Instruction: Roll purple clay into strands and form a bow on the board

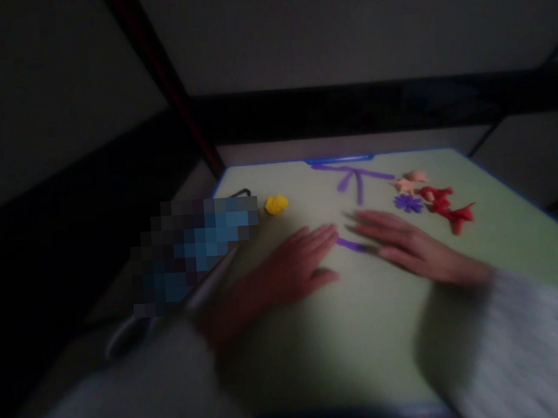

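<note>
A thin purple roll of what looks like modelling clay (350,245) lies on the pale table between my two hands. My left hand (305,261) is flat and palm down, its fingertips touching the roll's left end. From the other side my right hand (406,245) reaches over the roll's right end with its fingers stretched out, slightly blurred by motion. Whether the right palm presses on the roll cannot be seen. Further back, longer purple strips (359,185) form a branching shape. A purple flower-like piece (408,203) sits beyond my right hand.
Red star-like pieces (459,217) and peach pieces (405,185) lie at the table's right. A yellow lump (276,204) is at the left. A blue bar (339,159) edges the back of the table (334,344). Something pixelated (206,251) stands along the left edge.
</note>
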A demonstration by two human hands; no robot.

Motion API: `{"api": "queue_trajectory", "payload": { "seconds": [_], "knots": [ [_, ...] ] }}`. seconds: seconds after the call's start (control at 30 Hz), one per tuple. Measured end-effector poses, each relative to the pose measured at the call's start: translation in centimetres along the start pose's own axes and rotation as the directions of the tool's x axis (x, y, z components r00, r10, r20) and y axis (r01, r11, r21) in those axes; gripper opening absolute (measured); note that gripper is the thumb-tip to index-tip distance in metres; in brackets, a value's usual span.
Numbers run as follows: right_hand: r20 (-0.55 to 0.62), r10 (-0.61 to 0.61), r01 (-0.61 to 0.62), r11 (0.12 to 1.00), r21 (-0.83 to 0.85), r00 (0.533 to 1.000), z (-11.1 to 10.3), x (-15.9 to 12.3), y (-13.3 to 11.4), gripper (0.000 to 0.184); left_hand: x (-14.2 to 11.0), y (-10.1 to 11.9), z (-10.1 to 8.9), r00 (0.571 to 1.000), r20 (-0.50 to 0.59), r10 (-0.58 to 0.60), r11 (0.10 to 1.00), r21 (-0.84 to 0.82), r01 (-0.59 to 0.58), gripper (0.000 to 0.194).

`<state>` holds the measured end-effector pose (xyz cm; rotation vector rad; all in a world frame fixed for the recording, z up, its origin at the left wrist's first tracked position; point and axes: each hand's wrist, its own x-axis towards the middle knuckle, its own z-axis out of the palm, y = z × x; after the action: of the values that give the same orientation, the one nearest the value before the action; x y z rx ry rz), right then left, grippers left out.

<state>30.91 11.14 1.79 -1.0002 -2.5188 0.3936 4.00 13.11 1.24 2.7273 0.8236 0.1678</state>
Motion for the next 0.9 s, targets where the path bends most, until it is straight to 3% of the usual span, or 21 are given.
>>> {"api": "queue_trajectory", "payload": {
  "seconds": [0.1, 0.27, 0.43, 0.6, 0.73, 0.8, 0.9],
  "knots": [
    [-0.013, 0.003, -0.002, 1.0, 0.007, 1.0, 0.0, 0.0, -0.1, 0.049, 0.0, -0.5, 0.1, 1.0, 0.001, -0.003, 0.999, -0.046, 0.003, 0.06],
    [0.0, 0.006, -0.006, 1.0, 0.003, 1.0, -0.1, 0.1, -0.2, 0.049, 0.0, -2.3, -0.2, 0.99, -0.105, -0.091, 0.981, -0.179, 0.071, 0.072],
    [0.003, 0.001, -0.001, 1.0, 0.004, 1.0, -0.1, 0.1, -0.1, 0.049, 0.1, -2.7, -0.7, 0.999, -0.032, -0.007, 0.998, -0.064, 0.005, 0.058],
    [-0.001, -0.007, 0.007, 1.0, 0.004, 1.0, 0.0, 0.1, 0.0, 0.049, 0.0, -3.1, -0.3, 0.997, -0.074, 0.008, 0.999, -0.053, -0.012, 0.051],
    [-0.001, -0.009, 0.009, 1.0, -0.012, 1.0, 0.0, 0.2, -0.1, 0.049, 0.8, -3.8, 0.6, 0.969, -0.23, -0.089, 0.978, -0.206, 0.04, 0.05],
    [0.005, -0.008, 0.008, 1.0, -0.028, 1.0, 0.0, 0.2, -0.1, 0.049, 1.7, -3.9, 0.8, 0.936, -0.317, -0.155, 0.952, -0.3, 0.056, 0.034],
    [0.008, -0.004, 0.004, 0.999, -0.05, 1.0, 0.0, 0.3, -0.1, 0.049, 2.9, -3.5, 0.5, 0.908, -0.366, -0.205, 0.92, -0.388, 0.052, 0.011]
  ]
}}
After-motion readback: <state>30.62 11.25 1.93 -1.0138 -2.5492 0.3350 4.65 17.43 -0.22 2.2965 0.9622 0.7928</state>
